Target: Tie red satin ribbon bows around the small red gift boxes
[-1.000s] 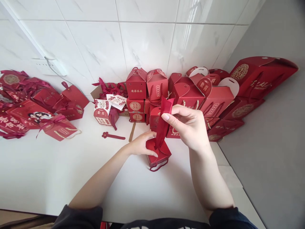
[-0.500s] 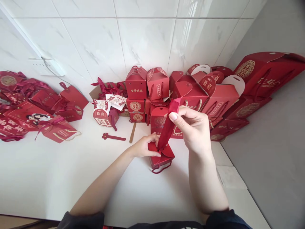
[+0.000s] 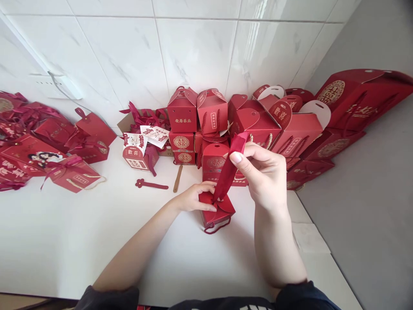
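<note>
A small red gift box (image 3: 224, 209) with folded top flaps and a dark red cord handle rests on the white tabletop. My left hand (image 3: 195, 197) grips its left side, thumb lying on the top flap and fingers around the far side. Between the thumb and fingers of my right hand (image 3: 263, 172) is pinched a wide dark red ribbon (image 3: 227, 176). The ribbon runs slanting down from that pinch to the middle of the box top, where its lower end goes in among the flaps.
Stacked red boxes (image 3: 182, 114) line the tiled wall, with larger ones (image 3: 346, 101) at the right. Ribboned boxes (image 3: 75, 172) pile up at left. A flower-ended strip (image 3: 151, 184) and a brown stick (image 3: 177, 178) lie left of my hands, below a carton of ribbons (image 3: 145, 120).
The view has shifted slightly. Both hands keep nearly the same pose, with the ribbon still pulled up taut from the box.
</note>
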Motion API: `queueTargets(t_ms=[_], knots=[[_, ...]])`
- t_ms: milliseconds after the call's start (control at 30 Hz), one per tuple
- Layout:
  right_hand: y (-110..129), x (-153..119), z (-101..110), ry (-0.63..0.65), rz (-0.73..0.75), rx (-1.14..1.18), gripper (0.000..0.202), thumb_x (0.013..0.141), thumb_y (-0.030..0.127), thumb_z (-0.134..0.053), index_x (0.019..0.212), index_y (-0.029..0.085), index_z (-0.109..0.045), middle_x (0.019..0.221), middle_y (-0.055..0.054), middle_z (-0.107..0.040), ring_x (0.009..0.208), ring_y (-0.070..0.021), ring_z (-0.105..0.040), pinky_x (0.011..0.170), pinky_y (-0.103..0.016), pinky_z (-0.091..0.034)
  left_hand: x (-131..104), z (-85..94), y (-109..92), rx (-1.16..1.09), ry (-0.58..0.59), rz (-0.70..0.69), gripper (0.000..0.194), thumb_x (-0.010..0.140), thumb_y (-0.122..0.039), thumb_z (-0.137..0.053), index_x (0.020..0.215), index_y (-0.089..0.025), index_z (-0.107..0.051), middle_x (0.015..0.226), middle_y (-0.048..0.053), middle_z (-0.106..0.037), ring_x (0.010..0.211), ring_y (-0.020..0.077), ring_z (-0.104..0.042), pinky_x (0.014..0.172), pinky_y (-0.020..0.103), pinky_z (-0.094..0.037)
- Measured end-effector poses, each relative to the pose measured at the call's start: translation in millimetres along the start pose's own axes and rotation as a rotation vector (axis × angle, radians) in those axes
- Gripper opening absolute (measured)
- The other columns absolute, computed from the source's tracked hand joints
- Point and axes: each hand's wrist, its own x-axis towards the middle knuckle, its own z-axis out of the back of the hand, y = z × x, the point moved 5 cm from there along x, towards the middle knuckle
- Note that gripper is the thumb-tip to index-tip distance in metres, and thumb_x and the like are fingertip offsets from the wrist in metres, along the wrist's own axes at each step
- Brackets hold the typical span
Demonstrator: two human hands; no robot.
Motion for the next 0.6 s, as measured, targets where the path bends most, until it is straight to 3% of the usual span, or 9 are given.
queueTargets(t_ms=[133, 300, 600], knots=[[-1, 0, 1, 0.005, 0.007, 0.01, 0.017, 0.083, 0.026, -0.07, 0.067, 0.021, -0.066, 0.068, 0.001, -0.06, 0.062, -0.0127, -0.053, 0.06, -0.029, -0.045, 1, 1.7, 2, 0.059, 0.037, -0.027, 0.025, 0.071, -0.034, -0.081, 0.092, -0.02, -0.077, 0.102, 0.011, -0.072, 0.121, 0.029, -0.055, 0.11, 0.042, -0.036], [-2, 2, 5, -0.011, 0.015, -0.007, 0.017, 0.083, 0.024, -0.07, 0.067, 0.021, -0.066, 0.067, 0.001, -0.058, 0.062, -0.0122, -0.05, 0.059, -0.029, -0.042, 2, 3.4, 10, 0.019, 0.05, -0.031, 0.022, 0.082, -0.039, -0.07, 0.094, -0.022, -0.079, 0.099, 0.011, -0.073, 0.119, 0.0287, -0.056, 0.106, 0.042, -0.041], [3, 1, 9, -0.03, 0.039, -0.089, 0.02, 0.083, 0.022, -0.07, 0.065, 0.02, -0.063, 0.063, 0.002, -0.053, 0.058, -0.0107, -0.045, 0.055, -0.028, -0.038, 4, 0.4, 11, 0.008, -0.046, -0.021, 0.019, 0.077, -0.039, -0.075, 0.082, -0.021, -0.079, 0.089, 0.01, -0.075, 0.107, 0.0266, -0.061, 0.1, 0.041, -0.046]])
